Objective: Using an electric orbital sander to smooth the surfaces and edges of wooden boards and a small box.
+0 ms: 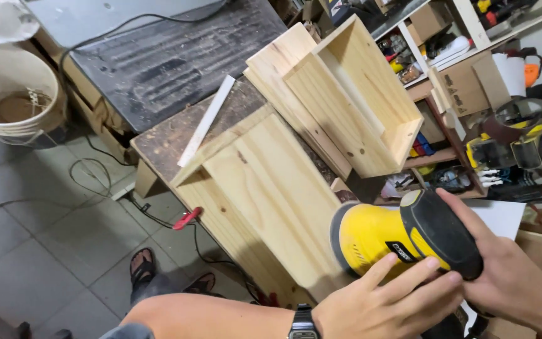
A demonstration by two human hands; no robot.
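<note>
A yellow and black hand sander [403,235] rests on the near end of a pale pine board assembly [265,188] lying on the workbench. My right hand [509,270] wraps the sander's black top from the right. My left hand [387,298], with a black wristwatch, presses its fingers against the sander's yellow side. An open pine box [352,94] lies farther along the bench, beyond the board.
A thin white strip [207,119] lies on the dark bench top [158,63]. A white bucket [14,94] stands at the left on the tiled floor [51,251]. Black cables and a red clamp [186,218] trail below. Cluttered shelves with tools [503,144] fill the right.
</note>
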